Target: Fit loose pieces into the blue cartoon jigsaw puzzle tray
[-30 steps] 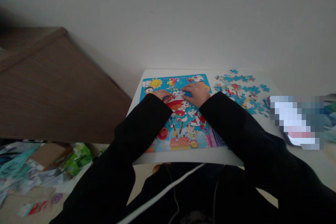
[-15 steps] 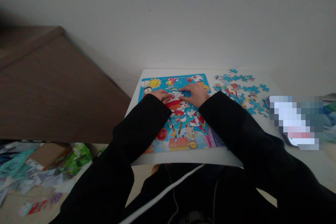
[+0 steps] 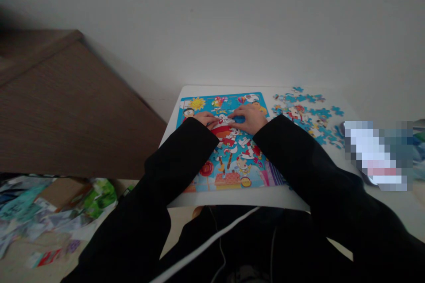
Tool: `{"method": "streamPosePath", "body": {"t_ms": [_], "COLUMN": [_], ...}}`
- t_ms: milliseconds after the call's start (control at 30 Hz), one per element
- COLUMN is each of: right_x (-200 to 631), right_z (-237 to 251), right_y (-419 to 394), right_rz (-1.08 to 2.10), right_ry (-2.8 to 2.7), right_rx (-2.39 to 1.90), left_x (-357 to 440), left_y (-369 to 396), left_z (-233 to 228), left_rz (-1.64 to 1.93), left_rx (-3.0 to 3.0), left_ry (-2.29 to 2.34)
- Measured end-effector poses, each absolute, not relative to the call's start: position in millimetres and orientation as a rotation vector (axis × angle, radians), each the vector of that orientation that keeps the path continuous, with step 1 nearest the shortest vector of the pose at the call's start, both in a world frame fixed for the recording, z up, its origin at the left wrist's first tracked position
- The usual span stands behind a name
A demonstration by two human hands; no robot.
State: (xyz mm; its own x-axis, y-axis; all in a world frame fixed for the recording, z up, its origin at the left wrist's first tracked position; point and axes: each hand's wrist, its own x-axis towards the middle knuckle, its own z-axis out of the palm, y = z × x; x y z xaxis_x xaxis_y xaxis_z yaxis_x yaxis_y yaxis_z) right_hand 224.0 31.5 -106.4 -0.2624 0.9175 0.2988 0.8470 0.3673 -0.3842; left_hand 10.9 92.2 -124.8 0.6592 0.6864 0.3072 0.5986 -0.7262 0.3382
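A colourful cartoon jigsaw puzzle (image 3: 232, 166) lies flat on a white table (image 3: 282, 196). At its upper middle, a white and red puzzle piece (image 3: 225, 119) sits between my two hands. My left hand (image 3: 206, 119) has its fingertips bent together at the piece's left side. From the right, my right hand (image 3: 250, 119) curves its thumb and index finger onto the same piece, with blue picture showing in the gap between them. Whether the piece is seated flat or slightly raised I cannot tell. Both sleeves cover parts of the puzzle.
Loose blue puzzle pieces (image 3: 315, 112) are scattered right of the puzzle. A blurred-out phone-like object (image 3: 375, 157) lies at the table's right side. A brown wooden cabinet (image 3: 83, 110) stands at left, with bags and a cardboard box (image 3: 63, 192) below. A white cable (image 3: 206, 247) crosses my lap.
The view has shifted slightly, moving the scene a little to the right. Both hands stay at the same spot on the puzzle, with hardly any finger movement.
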Motion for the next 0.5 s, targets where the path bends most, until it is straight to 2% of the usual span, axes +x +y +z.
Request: {"method": "streamPosePath", "body": {"t_ms": [500], "right_x": [219.1], "right_z": [-102.5], "right_y": [26.2], "right_rz": [0.262], "right_ry": [-2.196], "right_rx": [-1.530], "left_x": [20.3], "left_y": [94.5], "left_z": [-122.6], "left_rz": [0.560], "left_rx": [2.643], "left_ry": [1.165]}}
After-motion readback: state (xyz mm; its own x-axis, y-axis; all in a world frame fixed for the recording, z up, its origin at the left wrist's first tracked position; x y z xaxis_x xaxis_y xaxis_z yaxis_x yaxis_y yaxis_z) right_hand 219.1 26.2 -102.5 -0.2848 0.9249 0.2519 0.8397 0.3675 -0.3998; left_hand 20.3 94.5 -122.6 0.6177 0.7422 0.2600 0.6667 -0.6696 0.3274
